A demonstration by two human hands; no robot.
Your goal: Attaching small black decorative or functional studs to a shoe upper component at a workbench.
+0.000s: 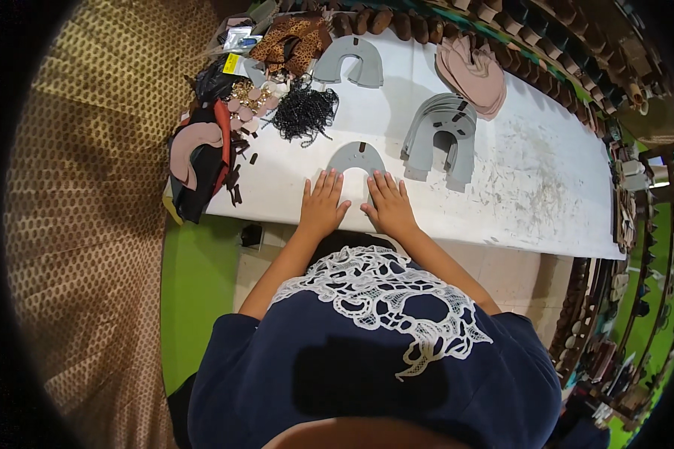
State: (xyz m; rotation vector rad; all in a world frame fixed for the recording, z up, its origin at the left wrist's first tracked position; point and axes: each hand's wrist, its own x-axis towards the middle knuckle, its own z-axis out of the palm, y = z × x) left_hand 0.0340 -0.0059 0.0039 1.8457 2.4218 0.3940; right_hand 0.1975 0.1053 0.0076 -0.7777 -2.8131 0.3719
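Observation:
On the white-covered table in front of me lies a grey U-shaped shoe-upper piece (357, 156) with a small dark tab at the top of its curve. My left hand (323, 204) rests flat with fingers out on its left leg, and my right hand (389, 204) does likewise on its right leg. Both legs are partly hidden under my hands. To the right, a stack of similar grey pieces (440, 135) carries several dark tabs. Farther back lies another grey U-shaped piece (350, 61), also with a dark tab.
Left of my hands are a black beaded heap (303, 114), pink discs with gold-coloured bits (249, 101) and curved pink pieces (195, 153) on dark material. Pink cut pieces (472, 78) lie at the back right. Brown shoe forms (404, 28) line the far edge; racks stand right.

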